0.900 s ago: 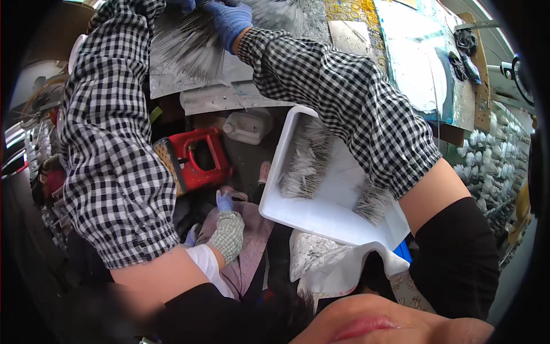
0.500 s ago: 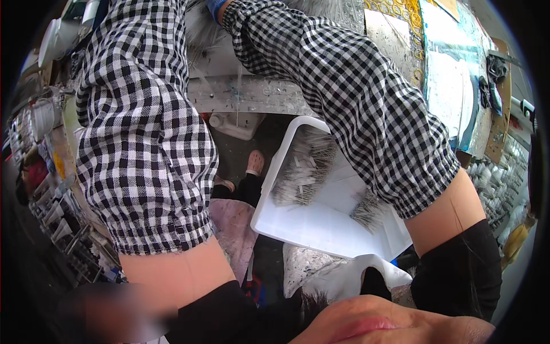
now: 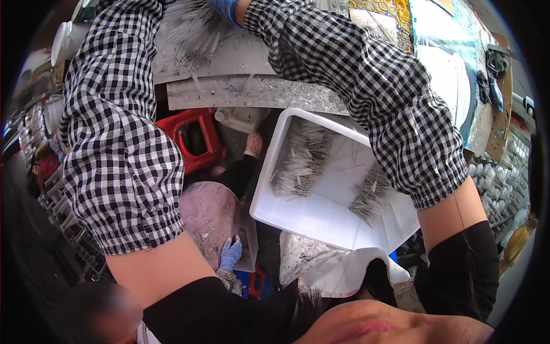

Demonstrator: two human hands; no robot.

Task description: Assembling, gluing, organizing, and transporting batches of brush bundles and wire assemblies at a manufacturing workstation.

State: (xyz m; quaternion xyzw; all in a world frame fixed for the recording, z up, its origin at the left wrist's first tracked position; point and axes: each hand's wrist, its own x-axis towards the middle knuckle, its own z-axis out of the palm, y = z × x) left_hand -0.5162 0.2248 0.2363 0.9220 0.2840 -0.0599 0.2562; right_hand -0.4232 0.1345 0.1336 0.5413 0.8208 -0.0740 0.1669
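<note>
Both my arms, in black-and-white checked sleeves, reach up to the top of the view. Only the wrist part of my right hand (image 3: 227, 8), in a blue glove, shows at the top edge, and its fingers are cut off. It sits at a heap of thin silvery pins (image 3: 192, 28) spread on a grey board (image 3: 240, 57). My left hand is out of frame above its sleeve (image 3: 117, 114). Below my right forearm a white rectangular tray (image 3: 321, 218) holds two bunches of the same pins (image 3: 301, 166).
A red plastic stool (image 3: 195, 140) and a white jug (image 3: 243, 119) stand under the board's scratched metal edge (image 3: 252, 93). Lower down, another person's blue-gloved hand (image 3: 230, 253) rests beside a pinkish round cushion (image 3: 209, 215). Shelves of small parts line both sides.
My gloved hands have slid up past the top edge, so the right one is now barely visible. The view has shifted, bringing the red stool back in and another person's blue-gloved hand below.
</note>
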